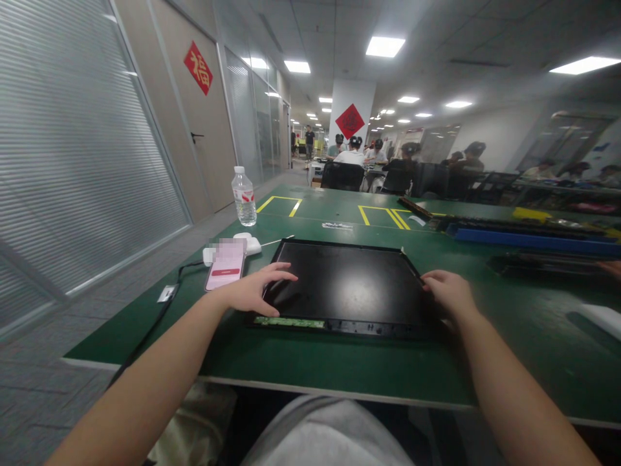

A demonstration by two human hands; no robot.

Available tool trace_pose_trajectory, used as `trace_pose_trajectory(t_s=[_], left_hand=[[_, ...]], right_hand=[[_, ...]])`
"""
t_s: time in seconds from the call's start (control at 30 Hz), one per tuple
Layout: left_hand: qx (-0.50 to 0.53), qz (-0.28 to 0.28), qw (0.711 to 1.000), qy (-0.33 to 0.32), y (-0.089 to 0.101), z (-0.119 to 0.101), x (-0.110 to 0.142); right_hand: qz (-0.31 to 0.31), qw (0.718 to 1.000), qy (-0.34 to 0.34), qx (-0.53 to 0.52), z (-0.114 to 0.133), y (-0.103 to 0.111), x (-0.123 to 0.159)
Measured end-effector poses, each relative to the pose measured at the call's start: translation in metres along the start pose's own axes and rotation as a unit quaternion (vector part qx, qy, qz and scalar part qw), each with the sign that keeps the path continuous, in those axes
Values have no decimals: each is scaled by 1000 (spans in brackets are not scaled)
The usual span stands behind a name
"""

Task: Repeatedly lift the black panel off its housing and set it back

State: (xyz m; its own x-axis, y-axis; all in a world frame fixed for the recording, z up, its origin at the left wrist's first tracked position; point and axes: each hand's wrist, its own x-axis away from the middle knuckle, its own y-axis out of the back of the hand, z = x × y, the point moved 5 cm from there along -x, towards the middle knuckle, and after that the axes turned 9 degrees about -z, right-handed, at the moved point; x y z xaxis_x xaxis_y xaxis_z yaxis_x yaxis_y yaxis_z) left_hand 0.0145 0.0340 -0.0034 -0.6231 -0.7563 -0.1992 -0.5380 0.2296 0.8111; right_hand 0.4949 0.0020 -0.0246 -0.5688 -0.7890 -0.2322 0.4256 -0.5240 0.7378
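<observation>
A black LCD screen panel (334,278) lies face up on the green table, with a green circuit board (291,321) showing along the left part of its near edge. Over the panel's left side my left hand (255,290) is spread, thumb and fingers apart, the thumb tip near the lower left corner. My right hand (449,294) pinches the panel's right edge, fingers bent together; its underside is partly hidden. Just left of the panel are a pink-screened phone (226,268) and a white device (247,244).
A water bottle (244,197) stands at the back left. A black cable (169,298) runs off the table's left edge. Blue and black strips (533,239) lie at the right, near a white object (601,321). Another person's hand (612,268) shows at the right edge. People sit farther back.
</observation>
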Motion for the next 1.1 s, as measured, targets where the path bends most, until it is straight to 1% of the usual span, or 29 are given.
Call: trace_pose_trajectory(t_s=[0.3, 0.53, 0.73, 0.83, 0.93, 1.0, 1.1], left_hand=[[5, -24, 999, -32, 0, -11, 0], [3, -31, 998, -47, -1, -13, -1], [-7, -38, 998, -56, 0, -11, -1], [-13, -35, 998, -43, 0, -9, 0], [-26, -43, 999, -8, -1, -2, -1], [-40, -65, 997, 19, -3, 7, -4], [-78, -131, 987, 58, -3, 24, -10]], right_hand=[[-2, 1000, -1, 4, 4, 2, 3], [1, 1000, -19, -15, 7, 4, 8], [4, 1000, -9, -7, 3, 1, 4], [4, 1000, -8, -5, 3, 0, 4], [4, 1000, -8, -7, 5, 1, 5], [5, 1000, -12, -9, 5, 1, 6], [7, 1000, -16, -6, 5, 1, 6]])
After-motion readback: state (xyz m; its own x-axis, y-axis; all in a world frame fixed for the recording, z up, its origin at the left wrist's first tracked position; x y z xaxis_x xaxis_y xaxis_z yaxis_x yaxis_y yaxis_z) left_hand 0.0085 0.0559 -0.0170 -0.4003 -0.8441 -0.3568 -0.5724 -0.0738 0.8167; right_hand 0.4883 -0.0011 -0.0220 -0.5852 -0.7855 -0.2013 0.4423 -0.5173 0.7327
